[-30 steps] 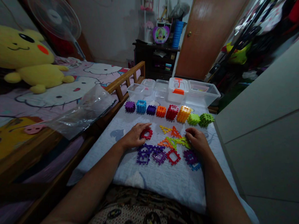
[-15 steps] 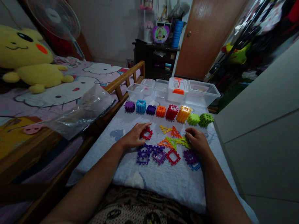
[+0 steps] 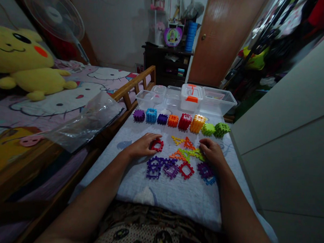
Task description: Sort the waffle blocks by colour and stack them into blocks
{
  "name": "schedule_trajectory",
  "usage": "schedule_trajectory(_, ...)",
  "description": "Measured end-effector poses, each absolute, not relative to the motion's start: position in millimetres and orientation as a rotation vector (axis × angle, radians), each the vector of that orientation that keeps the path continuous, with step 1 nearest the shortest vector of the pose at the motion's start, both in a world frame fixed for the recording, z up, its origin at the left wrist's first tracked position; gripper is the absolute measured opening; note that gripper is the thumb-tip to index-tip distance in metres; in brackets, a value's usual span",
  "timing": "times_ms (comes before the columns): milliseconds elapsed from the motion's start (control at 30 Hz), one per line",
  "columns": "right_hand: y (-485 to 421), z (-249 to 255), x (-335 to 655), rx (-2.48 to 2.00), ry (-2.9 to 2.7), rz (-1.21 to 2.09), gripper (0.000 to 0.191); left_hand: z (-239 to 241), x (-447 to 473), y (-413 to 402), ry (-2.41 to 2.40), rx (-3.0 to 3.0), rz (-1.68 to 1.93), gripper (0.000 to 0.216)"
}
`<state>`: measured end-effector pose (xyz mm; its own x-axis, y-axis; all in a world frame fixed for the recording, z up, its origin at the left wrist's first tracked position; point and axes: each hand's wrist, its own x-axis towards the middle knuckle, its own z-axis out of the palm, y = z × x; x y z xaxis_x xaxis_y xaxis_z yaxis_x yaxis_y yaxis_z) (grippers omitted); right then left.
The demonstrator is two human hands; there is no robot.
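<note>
My left hand (image 3: 142, 145) holds the left edge of a red square interlocking toy piece (image 3: 161, 146) between thumb and fingers, just above or on the cloth. My right hand (image 3: 213, 150) rests at the right with thumb and forefinger slightly apart, beside yellow-green triangular pieces (image 3: 198, 154); its other fingers are mostly hidden. Orange triangles (image 3: 177, 156) and a yellow triangle (image 3: 177, 140) lie between the hands. Closer to me are dark purple pieces (image 3: 153, 173), a lighter purple square (image 3: 171, 170), another red square (image 3: 193, 170), and a purple square (image 3: 205, 169) overlapping a blue piece (image 3: 211, 181).
Behind the loose pieces stands a row of colour-sorted stacks, among them a red stack (image 3: 185, 122) and a yellow-orange stack (image 3: 197, 124). Clear plastic bins (image 3: 218, 102) and a lidded box (image 3: 190, 101) line the far end. A wooden bed rail (image 3: 139, 81) borders the left, a pale cabinet (image 3: 283, 140) the right.
My left thumb and fingers have closed further around the red square, which is slightly tilted. My right hand stays in place. The whole view has shifted a little.
</note>
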<state>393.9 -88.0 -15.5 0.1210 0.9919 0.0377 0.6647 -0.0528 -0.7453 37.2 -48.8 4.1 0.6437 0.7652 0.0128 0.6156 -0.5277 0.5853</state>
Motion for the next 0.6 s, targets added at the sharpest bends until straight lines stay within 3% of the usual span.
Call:
schedule_trajectory(300, -89.3, -14.6, 392.9, -1.744, -1.612, 0.675, 0.027, 19.9, 45.1, -33.7, 0.995, 2.536, 0.076, 0.048)
schedule_trajectory(600, -88.3, -17.9, 394.2, -1.746, -1.607, 0.676, 0.028, 29.3, 48.9, -22.9, 0.928, 2.615, -0.078, 0.043)
